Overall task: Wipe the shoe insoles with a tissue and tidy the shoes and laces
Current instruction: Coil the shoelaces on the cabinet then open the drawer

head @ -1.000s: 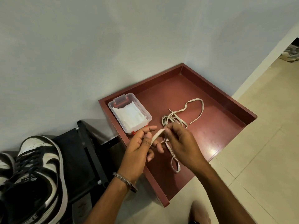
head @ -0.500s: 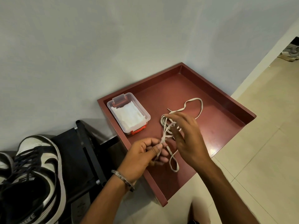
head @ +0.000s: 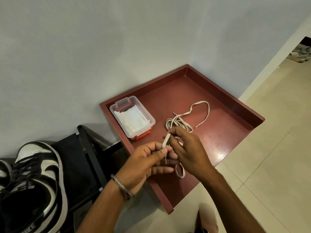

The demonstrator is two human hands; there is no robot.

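Nearest the camera, just in front of the red tray's [head: 223,96] near corner, a bare knee [head: 207,219] shows over the pale tiled floor [head: 269,165]. To the left of the tray, a black-and-white sneaker [head: 38,182] with dark laces sits on a black rack [head: 84,157], its opening facing up; a second shoe [head: 4,167] is cut off at the picture's edge beside it.

Over the tray's near part, the two hands meet. The left hand [head: 144,163], with a bracelet [head: 122,186] at the wrist, has its fingers curled, and its grip is closed on a white shoelace [head: 178,122]: thumb and forefinger pinch the flat lace where a short stretch of it rises toward the other hand. The right hand [head: 190,150] comes in from the tray's right side, fingers bent, its grip closed on the upper end of that same stretch, fingertips pinching the lace. Below the hands a small loop of the lace hangs down to the tray floor.

Further in, near the middle of the tray, the rest of the lace lies in a loose bundle of coils, with one long loop trailing toward the tray's far right wall and a free tip resting on the tray floor.

In the tray's left corner, against the wall, stands a clear plastic box [head: 133,115] with red clasps, holding white tissues [head: 133,118]. It is well apart from the lace.

Behind the tray rises a plain grey wall [head: 117,47]. Far off to the tray's right, past the wall's corner, another shoe [head: 302,52] lies on the floor, too small to make out.
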